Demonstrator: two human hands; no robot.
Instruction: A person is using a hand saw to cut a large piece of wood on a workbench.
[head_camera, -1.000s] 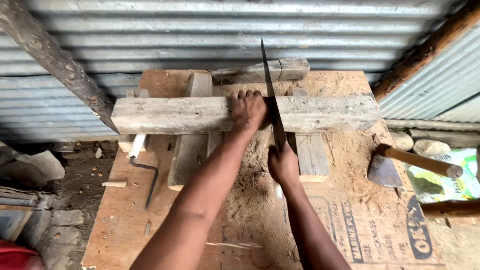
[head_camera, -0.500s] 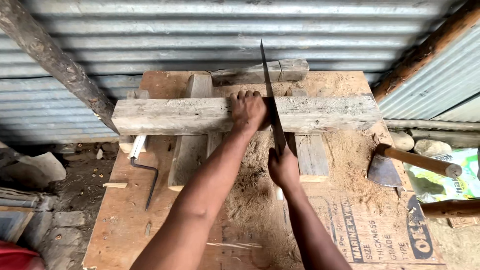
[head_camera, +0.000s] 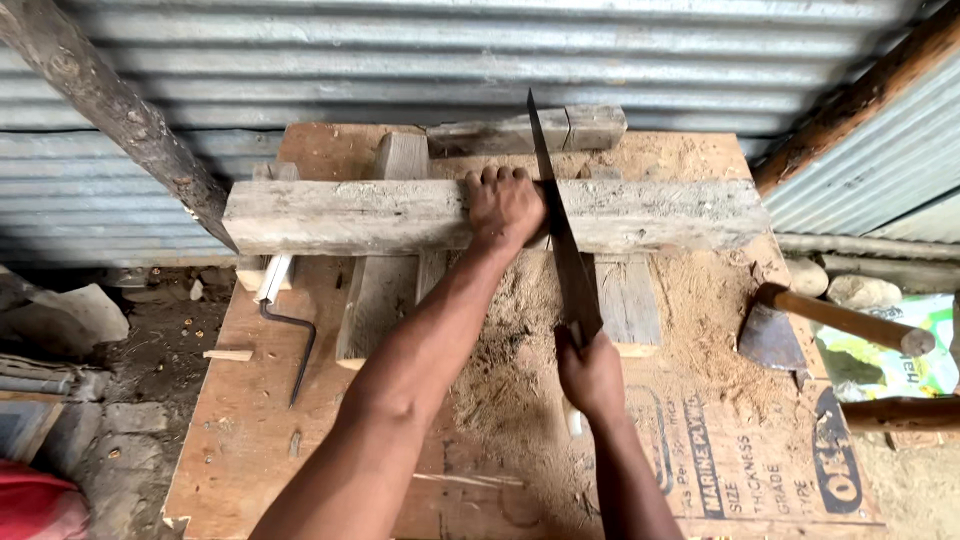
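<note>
Nearby, axe (head_camera: 775, 335) on sawdust — left hand (head_camera: 503, 207) fingers pressing beam (head_camera: 380, 215), right hand (head_camera: 590, 375) fingers wrapped round saw (head_camera: 560, 230).

I am pressing my left grip (head_camera: 503, 207) on a weathered grey-brown beam (head_camera: 400, 215), pale and streaked along its grain. My right grip (head_camera: 590, 375) is holding a saw (head_camera: 560, 230) whose blade is showing dark, dull grey. The desk (head_camera: 250, 430) is lying reddish-brown under tan sawdust, with black lettering printed at its corner. An axe (head_camera: 775, 338) is resting there with a dark grey head and an orange-brown handle. Behind, the corrugated wall (head_camera: 600, 50) is running in silver-grey ribs.
</note>
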